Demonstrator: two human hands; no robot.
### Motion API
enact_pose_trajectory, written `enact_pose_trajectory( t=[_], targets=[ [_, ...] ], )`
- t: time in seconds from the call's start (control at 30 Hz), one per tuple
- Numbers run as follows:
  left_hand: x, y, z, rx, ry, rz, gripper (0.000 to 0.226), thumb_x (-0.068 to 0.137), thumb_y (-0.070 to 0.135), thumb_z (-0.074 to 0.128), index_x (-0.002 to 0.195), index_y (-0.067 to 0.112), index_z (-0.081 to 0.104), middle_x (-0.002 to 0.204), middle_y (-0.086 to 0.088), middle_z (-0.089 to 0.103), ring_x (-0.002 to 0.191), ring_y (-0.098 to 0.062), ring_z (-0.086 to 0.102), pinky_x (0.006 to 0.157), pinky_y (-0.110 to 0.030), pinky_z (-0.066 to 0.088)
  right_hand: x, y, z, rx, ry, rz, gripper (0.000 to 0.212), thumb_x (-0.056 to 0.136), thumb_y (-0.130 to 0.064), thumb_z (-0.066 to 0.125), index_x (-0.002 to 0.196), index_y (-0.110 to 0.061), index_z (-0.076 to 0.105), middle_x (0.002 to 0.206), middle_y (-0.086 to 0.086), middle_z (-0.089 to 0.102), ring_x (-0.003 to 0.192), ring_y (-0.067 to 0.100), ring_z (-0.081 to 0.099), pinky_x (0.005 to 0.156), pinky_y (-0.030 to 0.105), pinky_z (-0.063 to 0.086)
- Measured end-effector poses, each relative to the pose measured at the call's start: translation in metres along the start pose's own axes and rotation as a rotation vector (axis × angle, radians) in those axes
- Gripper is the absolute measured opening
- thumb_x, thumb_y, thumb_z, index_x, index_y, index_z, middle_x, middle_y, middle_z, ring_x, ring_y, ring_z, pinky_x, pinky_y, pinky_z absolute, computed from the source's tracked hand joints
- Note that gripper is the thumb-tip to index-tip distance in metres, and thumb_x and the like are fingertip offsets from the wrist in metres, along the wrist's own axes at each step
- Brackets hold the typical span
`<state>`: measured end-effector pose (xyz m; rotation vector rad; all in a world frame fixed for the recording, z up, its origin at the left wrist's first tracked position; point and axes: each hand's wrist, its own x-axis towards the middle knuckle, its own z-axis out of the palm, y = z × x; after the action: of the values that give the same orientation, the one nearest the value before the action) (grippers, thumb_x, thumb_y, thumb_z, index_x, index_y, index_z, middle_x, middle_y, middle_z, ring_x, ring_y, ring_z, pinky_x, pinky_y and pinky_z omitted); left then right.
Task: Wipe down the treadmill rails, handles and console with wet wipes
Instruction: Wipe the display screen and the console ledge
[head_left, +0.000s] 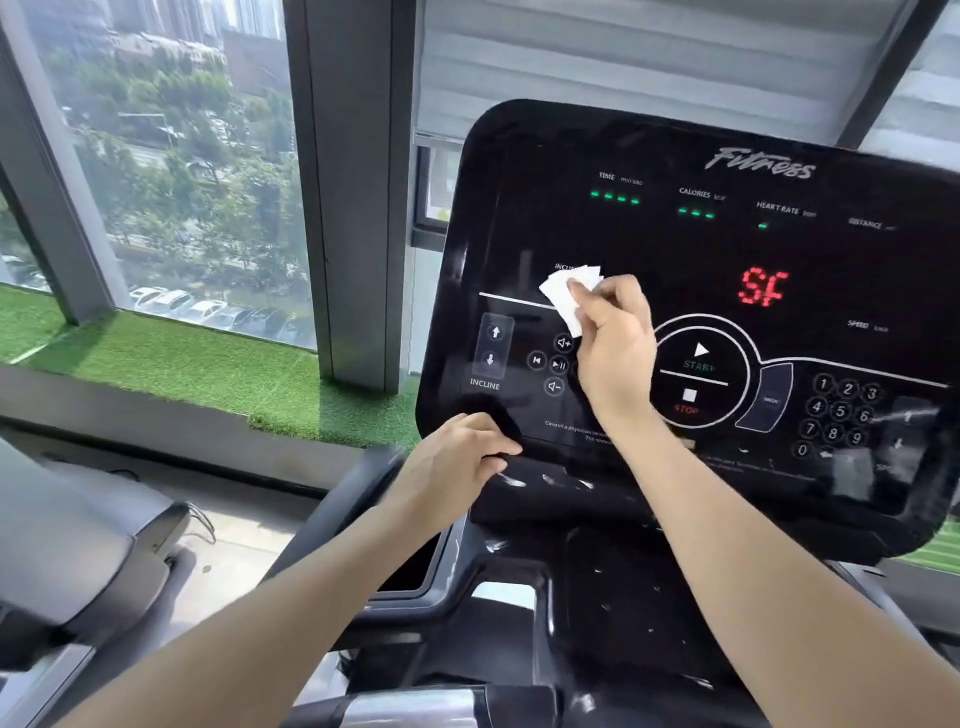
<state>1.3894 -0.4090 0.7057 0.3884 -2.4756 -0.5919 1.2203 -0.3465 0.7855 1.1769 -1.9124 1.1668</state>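
The black treadmill console (779, 156) fills the upper right, lit with green dashes and red characters. My right hand (615, 348) pinches a folded white wet wipe (563, 299) and holds it against the console's left part, just above the volume buttons. My left hand (460, 457) curls its fingers over the console's lower left edge, beside the INCLINE arrows (493, 345). A black handle (358, 499) slopes down behind my left forearm.
A START/STOP dial (698, 371) and a number keypad (841, 413) lie to the right of my right hand. A window pillar (358, 182) and an artificial grass ledge (208, 364) stand left. Another grey machine (78, 561) sits at lower left.
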Motion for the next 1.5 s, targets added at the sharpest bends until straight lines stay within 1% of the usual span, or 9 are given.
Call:
enact_pose_trajectory(
  t=[0.23, 0.5, 0.63, 0.77, 0.87, 0.97, 1.1, 1.3, 1.5],
  targets=[
    [-0.013, -0.021, -0.012, 0.005, 0.109, -0.045, 0.018, 0.086, 0.020, 0.068, 0.103, 0.018, 0.073, 0.103, 0.010, 0.064, 0.099, -0.013, 0.055, 0.076, -0.037, 0.053, -0.073, -0.017, 0.014, -0.104, -0.450, -0.470, 0.035, 0.076, -0.001, 0.053, 0.103, -0.014, 0.070, 0.088, -0.002, 0.051, 0.080, 0.016, 0.045, 0.054, 0.027, 0.048],
    [-0.030, -0.038, -0.026, 0.077, 0.177, -0.242, 0.031, 0.092, 0.025, 0.060, 0.123, 0.018, 0.061, 0.113, 0.007, 0.055, 0.111, -0.013, 0.047, 0.084, -0.028, 0.048, 0.000, -0.040, 0.036, -0.008, -0.067, -0.122, 0.024, 0.081, 0.007, 0.058, 0.099, -0.004, 0.070, 0.096, 0.006, 0.061, 0.086, 0.027, 0.055, 0.062, 0.032, 0.047],
    [-0.035, -0.038, -0.024, 0.066, 0.211, -0.324, 0.031, 0.092, 0.023, 0.059, 0.122, 0.019, 0.059, 0.118, 0.006, 0.053, 0.113, -0.014, 0.047, 0.082, -0.024, 0.043, -0.041, -0.041, 0.044, 0.008, -0.365, -0.449, 0.033, 0.071, 0.011, 0.061, 0.094, -0.010, 0.072, 0.097, -0.002, 0.063, 0.090, 0.018, 0.049, 0.063, 0.026, 0.049],
    [-0.035, -0.032, -0.022, 0.080, 0.264, -0.356, 0.027, 0.092, 0.018, 0.059, 0.119, 0.019, 0.061, 0.115, 0.004, 0.055, 0.107, -0.016, 0.051, 0.078, -0.026, 0.044, -0.047, -0.023, 0.029, 0.062, -0.804, -0.567, 0.029, 0.086, 0.003, 0.053, 0.102, -0.012, 0.072, 0.114, 0.001, 0.060, 0.108, 0.015, 0.050, 0.090, 0.022, 0.036],
    [-0.031, -0.020, -0.017, 0.061, 0.328, -0.355, 0.027, 0.092, 0.016, 0.059, 0.118, 0.018, 0.062, 0.112, 0.003, 0.056, 0.104, -0.018, 0.053, 0.076, -0.026, 0.044, -0.043, -0.009, 0.018, 0.023, -0.987, -0.591, 0.026, 0.087, -0.001, 0.056, 0.103, -0.013, 0.072, 0.112, 0.001, 0.059, 0.107, 0.015, 0.046, 0.091, 0.023, 0.036],
    [-0.024, -0.004, -0.009, 0.052, 0.382, -0.334, 0.024, 0.091, 0.013, 0.060, 0.114, 0.017, 0.064, 0.108, 0.002, 0.057, 0.100, -0.019, 0.055, 0.078, -0.027, 0.043, -0.037, 0.001, 0.003, 0.017, -1.014, -0.551, 0.019, 0.082, -0.017, 0.057, 0.093, -0.011, 0.071, 0.096, -0.001, 0.059, 0.093, 0.016, 0.050, 0.082, 0.031, 0.042],
    [-0.017, 0.016, 0.004, 0.033, 0.389, -0.288, 0.022, 0.090, 0.010, 0.060, 0.111, 0.017, 0.065, 0.103, 0.009, 0.054, 0.098, -0.017, 0.054, 0.079, -0.031, 0.048, -0.035, 0.022, -0.015, -0.035, -1.040, -0.506, 0.021, 0.086, -0.004, 0.052, 0.096, -0.007, 0.070, 0.104, 0.005, 0.058, 0.100, 0.019, 0.046, 0.086, 0.030, 0.036],
    [-0.007, 0.062, 0.043, 0.074, 0.315, -0.164, 0.020, 0.090, 0.012, 0.060, 0.108, 0.014, 0.067, 0.103, 0.007, 0.057, 0.098, -0.011, 0.051, 0.076, -0.022, 0.046, -0.040, 0.065, -0.066, 0.044, -0.980, -0.518, 0.021, 0.068, 0.002, 0.054, 0.074, -0.003, 0.074, 0.081, 0.006, 0.063, 0.080, 0.016, 0.052, 0.067, 0.011, 0.033],
    [0.005, 0.098, 0.073, 0.103, 0.207, -0.072, 0.022, 0.087, 0.021, 0.066, 0.108, 0.016, 0.067, 0.106, 0.006, 0.059, 0.102, -0.014, 0.054, 0.079, -0.030, 0.050, -0.055, 0.118, -0.113, -0.014, -0.902, -0.539, 0.023, 0.063, 0.001, 0.054, 0.072, -0.003, 0.075, 0.078, 0.005, 0.063, 0.085, 0.017, 0.053, 0.076, 0.012, 0.041]
  ],
)
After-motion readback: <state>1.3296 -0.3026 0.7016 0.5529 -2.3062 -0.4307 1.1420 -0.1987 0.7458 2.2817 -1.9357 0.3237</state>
